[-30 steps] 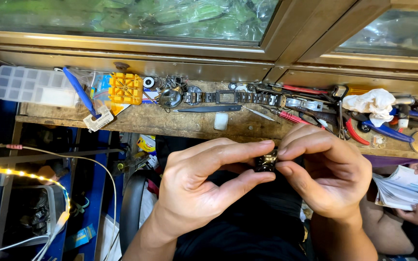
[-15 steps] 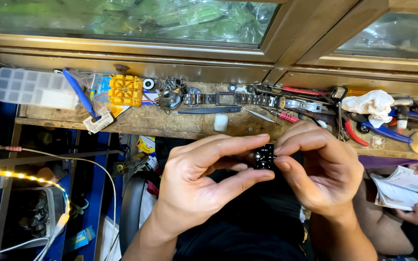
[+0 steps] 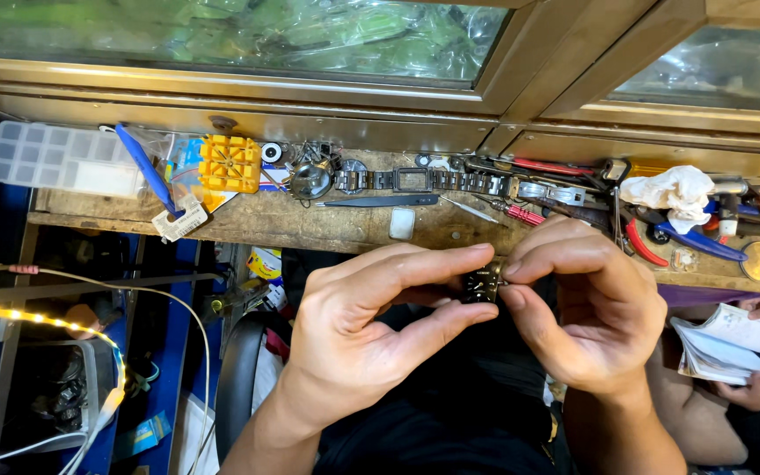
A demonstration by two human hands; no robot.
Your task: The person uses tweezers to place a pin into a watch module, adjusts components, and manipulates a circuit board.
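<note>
Since half a second ago, both hands are barely shifting, only tightening around the small dark metal watch part [image 3: 483,283], which is sitting a touch lower between the fingertips. It is being pinched from both sides at once: the left hand [image 3: 371,339] is grasping it between forefinger and thumb, the right hand [image 3: 587,317] is closing on its right edge the same way. So the piece is lying dead centre between the two, near the body, just this side of the worn wooden desk [image 3: 327,230], with neither hand nearer. Its long axis is hard to judge. Farther off, a steel link watch bracelet [image 3: 424,180] is stretching left to right, beside a yellow plastic square holder [image 3: 230,164] and red-handled pliers [image 3: 637,239]
</note>
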